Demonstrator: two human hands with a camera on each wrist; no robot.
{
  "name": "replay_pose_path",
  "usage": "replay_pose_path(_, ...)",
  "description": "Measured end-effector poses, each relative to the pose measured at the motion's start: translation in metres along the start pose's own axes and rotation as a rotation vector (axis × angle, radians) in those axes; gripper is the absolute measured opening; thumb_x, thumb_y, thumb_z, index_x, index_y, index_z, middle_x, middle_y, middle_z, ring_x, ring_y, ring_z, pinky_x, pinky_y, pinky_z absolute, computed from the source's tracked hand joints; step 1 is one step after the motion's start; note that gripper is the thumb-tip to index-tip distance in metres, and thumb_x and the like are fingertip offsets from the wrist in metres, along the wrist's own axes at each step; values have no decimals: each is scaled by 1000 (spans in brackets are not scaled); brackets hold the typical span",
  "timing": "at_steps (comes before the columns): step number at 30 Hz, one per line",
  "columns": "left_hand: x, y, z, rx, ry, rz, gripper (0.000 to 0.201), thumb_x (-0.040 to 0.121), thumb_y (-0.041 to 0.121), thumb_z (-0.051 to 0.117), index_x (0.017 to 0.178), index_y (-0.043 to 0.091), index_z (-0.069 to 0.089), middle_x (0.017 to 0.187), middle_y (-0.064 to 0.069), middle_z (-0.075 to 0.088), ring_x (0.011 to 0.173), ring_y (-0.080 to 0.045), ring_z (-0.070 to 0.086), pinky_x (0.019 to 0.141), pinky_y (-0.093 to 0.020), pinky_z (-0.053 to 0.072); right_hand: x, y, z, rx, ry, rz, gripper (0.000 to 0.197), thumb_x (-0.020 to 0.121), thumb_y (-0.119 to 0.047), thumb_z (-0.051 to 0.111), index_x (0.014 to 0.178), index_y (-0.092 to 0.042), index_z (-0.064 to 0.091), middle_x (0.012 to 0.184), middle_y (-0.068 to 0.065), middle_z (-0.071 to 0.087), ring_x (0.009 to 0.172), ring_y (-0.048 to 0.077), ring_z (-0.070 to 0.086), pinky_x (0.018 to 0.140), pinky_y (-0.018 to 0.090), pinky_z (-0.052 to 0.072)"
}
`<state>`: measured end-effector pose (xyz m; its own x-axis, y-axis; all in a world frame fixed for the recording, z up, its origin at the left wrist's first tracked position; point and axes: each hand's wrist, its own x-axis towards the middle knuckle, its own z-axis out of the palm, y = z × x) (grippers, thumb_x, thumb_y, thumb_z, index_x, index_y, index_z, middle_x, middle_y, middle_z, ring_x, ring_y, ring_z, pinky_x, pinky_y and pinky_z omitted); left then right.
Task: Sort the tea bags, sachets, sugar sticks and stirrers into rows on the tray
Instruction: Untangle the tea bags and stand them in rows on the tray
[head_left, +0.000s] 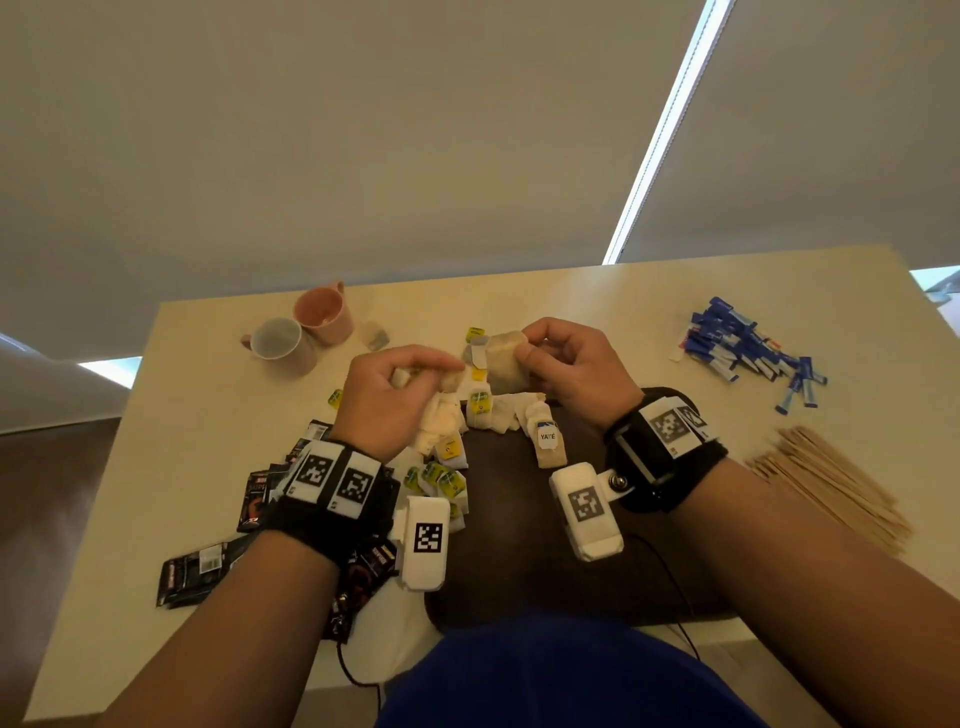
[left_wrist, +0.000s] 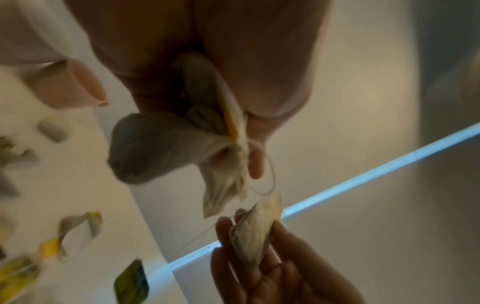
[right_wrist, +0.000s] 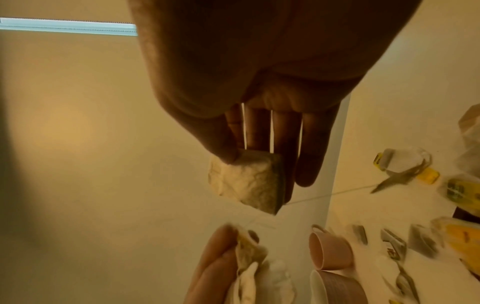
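Both hands are raised above the far edge of a dark brown tray (head_left: 514, 561). My right hand (head_left: 563, 364) pinches a single beige tea bag (head_left: 508, 361) between thumb and fingers; the same tea bag (right_wrist: 246, 181) shows in the right wrist view. My left hand (head_left: 395, 392) grips a bunch of tea bags (head_left: 441, 415), seen bundled with a looping string (left_wrist: 223, 144) in the left wrist view. A thin string runs between the two hands. More tea bags with yellow tags (head_left: 480, 402) lie at the tray's far edge, one labelled bag (head_left: 548, 441) on the tray.
Black sachets (head_left: 208, 566) lie left of the tray. Blue sugar sticks (head_left: 748, 348) are piled at the far right, wooden stirrers (head_left: 836, 483) at the near right. Two mugs, pink (head_left: 322, 309) and white (head_left: 283, 345), stand at the far left.
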<state>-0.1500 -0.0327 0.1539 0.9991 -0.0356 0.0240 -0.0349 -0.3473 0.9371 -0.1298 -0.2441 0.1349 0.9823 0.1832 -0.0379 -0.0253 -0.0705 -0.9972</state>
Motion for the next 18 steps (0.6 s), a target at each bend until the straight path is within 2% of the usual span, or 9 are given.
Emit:
replay_pose_path(2,8,7,-1,63,-40,46,26,89,3,67,87,27,76,89,18,73,90,5,67,82,-9,46,1,-2,3,40,-10,-6,11,96,-8,59,87,-13,64,73,11,64,71,24,61,68,38,57)
replay_pose_path(3,11,11,-2,80,-57,67,21,89,6,70,89,27,75,90,17,73,90,5,67,82,-9,47,1,-3,4,51,-17,-14,11,96,-7,59,88,-12,64,72,8,65,70,22,63,67,36,58)
replay_pose_path(6,19,21,-2,106,-108,98,9,86,15,76,91,23,75,88,15,72,84,6,67,79,-9,48,2,-5,6,53,-27,-44,14,96,-1,56,88,-10,63,65,-5,66,61,9,63,59,23,54)
replay_pose_path(9,25,25,-3,156,-144,114,9,86,14,77,89,22,76,84,16,71,81,6,67,76,-11,49,2,-6,7,46,-32,-62,14,96,1,57,87,-8,63,60,-10,64,55,2,59,56,15,49)
replay_pose_path(11,27,29,-4,155,-153,133,8,86,13,77,87,21,76,84,12,73,80,1,68,76,-14,50,0,-5,7,143,-63,-54,6,92,-3,62,96,-7,65,73,-6,70,67,8,66,66,21,54)
replay_pose_path(13,27,36,-6,160,-153,158,6,86,12,77,86,18,76,83,8,73,78,-1,68,79,-3,42,-1,-1,9,243,-143,-1,26,83,-9,67,109,-9,65,95,2,74,91,18,71,85,31,56)
replay_pose_path(14,27,41,-7,172,-151,166,5,86,11,76,86,16,76,83,7,72,78,2,67,79,6,33,-2,3,11,205,-190,45,30,81,-9,67,110,-13,65,101,1,73,98,16,69,90,30,54)
replay_pose_path(16,29,47,-9,197,-153,165,5,86,10,75,86,15,75,81,8,70,76,12,64,75,13,23,-5,8,19,1,-304,102,26,86,-4,67,107,-20,68,105,-8,72,102,2,67,91,21,51)
replay_pose_path(18,33,51,-11,215,-167,151,3,87,13,75,88,16,76,81,14,69,75,16,62,76,9,29,-7,17,25,-185,-379,86,17,91,-12,66,104,-20,75,104,-9,74,104,2,66,97,26,50)
